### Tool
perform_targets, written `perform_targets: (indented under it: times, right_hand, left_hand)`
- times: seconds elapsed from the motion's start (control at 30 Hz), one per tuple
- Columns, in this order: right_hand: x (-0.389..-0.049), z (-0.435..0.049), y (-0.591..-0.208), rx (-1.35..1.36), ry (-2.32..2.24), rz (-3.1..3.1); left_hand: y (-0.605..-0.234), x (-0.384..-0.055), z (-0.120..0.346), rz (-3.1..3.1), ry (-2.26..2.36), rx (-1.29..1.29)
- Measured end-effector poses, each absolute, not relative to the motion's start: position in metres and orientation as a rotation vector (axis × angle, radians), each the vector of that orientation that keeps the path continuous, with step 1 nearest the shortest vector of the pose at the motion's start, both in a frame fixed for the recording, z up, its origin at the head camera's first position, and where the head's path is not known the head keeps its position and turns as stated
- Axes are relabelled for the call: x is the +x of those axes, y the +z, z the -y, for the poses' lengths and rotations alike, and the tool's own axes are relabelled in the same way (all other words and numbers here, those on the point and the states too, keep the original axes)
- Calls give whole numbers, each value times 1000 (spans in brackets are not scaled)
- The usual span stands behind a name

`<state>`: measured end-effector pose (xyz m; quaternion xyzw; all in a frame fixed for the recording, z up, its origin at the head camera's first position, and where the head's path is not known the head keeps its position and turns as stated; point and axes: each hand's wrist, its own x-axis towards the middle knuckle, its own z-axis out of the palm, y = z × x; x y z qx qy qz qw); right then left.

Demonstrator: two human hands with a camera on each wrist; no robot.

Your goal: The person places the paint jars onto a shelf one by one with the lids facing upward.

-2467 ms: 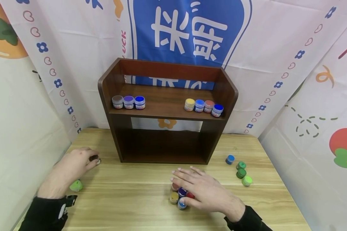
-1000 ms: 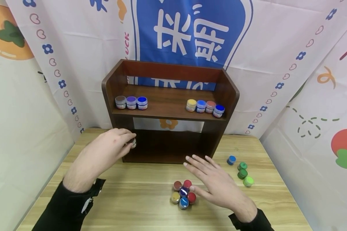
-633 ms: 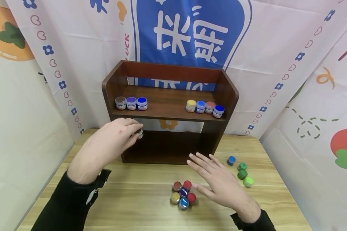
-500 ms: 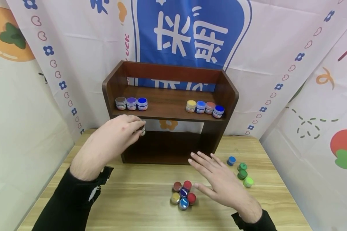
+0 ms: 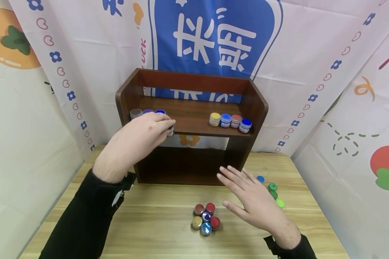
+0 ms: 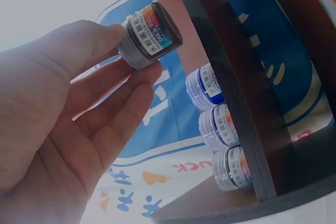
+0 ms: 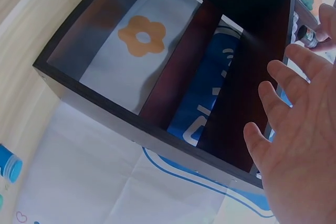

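Observation:
My left hand (image 5: pixel 137 138) pinches a small dark-coloured paint jar (image 6: pixel 152 35) between thumb and fingers. It is raised in front of the brown shelf unit (image 5: pixel 191 133), level with the front edge of the upper shelf. Three jars stand at that shelf's left end: a brownish-grey jar (image 6: pixel 231 169), a purple jar (image 6: pixel 218 127) and a blue jar (image 6: pixel 205 87). In the head view the hand covers their lower parts. Fingers spread and holding nothing, my right hand (image 5: pixel 254 203) hovers over the table to the right of a cluster of paint jars.
The cluster includes a blue jar (image 5: pixel 206 228), a yellow jar (image 5: pixel 197 222) and a red jar (image 5: pixel 215 223). Yellow (image 5: pixel 214 119), blue, reddish and dark blue jars line the upper shelf's right end. Green jars (image 5: pixel 272 187) and another blue jar (image 5: pixel 260 178) stand at the table's right, partly behind my right hand.
My left hand has carried the dark paint jar from the table's left side up and right to the upper shelf's edge. My right hand has moved off the jar cluster, rightward and slightly forward.

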<state>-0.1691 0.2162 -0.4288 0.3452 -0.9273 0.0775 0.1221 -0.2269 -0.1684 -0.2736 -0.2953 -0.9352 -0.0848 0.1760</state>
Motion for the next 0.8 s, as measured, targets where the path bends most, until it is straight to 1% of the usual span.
perform_targets:
  times: [0.2,0.47,0.8]
  right_hand:
    - [-170,-221,-425,1005,231,2672]
    - [-171,-225,-421,988,237,2675]
    - [-172,-227,-421,984,245,2697]
  left_hand:
    - [-268,-243,162,2643,-246,-855]
    - [-261,-265,157,2675,-275,-807]
    - [-263,-285,156,2708,-248,-780]
